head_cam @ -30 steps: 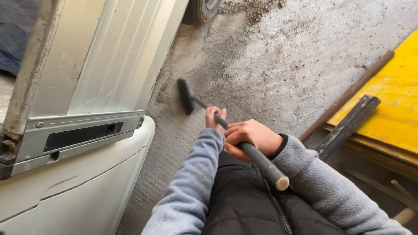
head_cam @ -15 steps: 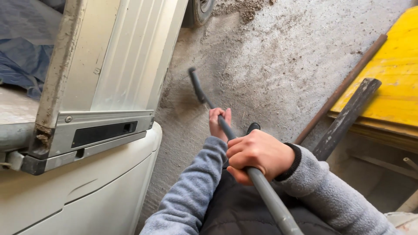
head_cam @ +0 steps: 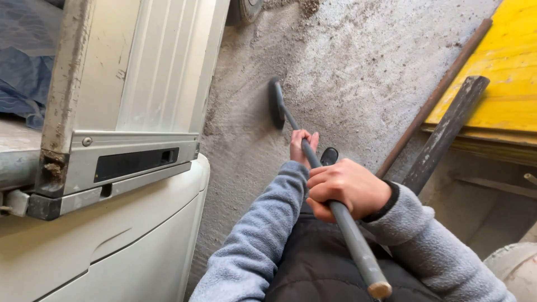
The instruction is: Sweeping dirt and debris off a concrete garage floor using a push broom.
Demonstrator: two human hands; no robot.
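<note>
Broom point(head_cam: 313, 168) is slanting over dusty concrete floor point(head_cam: 347, 78), head resting near the white vehicle panel point(head_cam: 140, 67); left hand point(head_cam: 302, 146) and right hand point(head_cam: 347, 190) are both gripping its handle. Yellow board point(head_cam: 503, 72) is bounding the right.

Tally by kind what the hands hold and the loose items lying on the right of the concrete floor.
Grey long-handled broom, gripped by left hand and right hand: 1
Yellow wooden board: 1
Rusty brown metal rod: 1
Dark weathered wooden plank: 1
Total: 4
</note>
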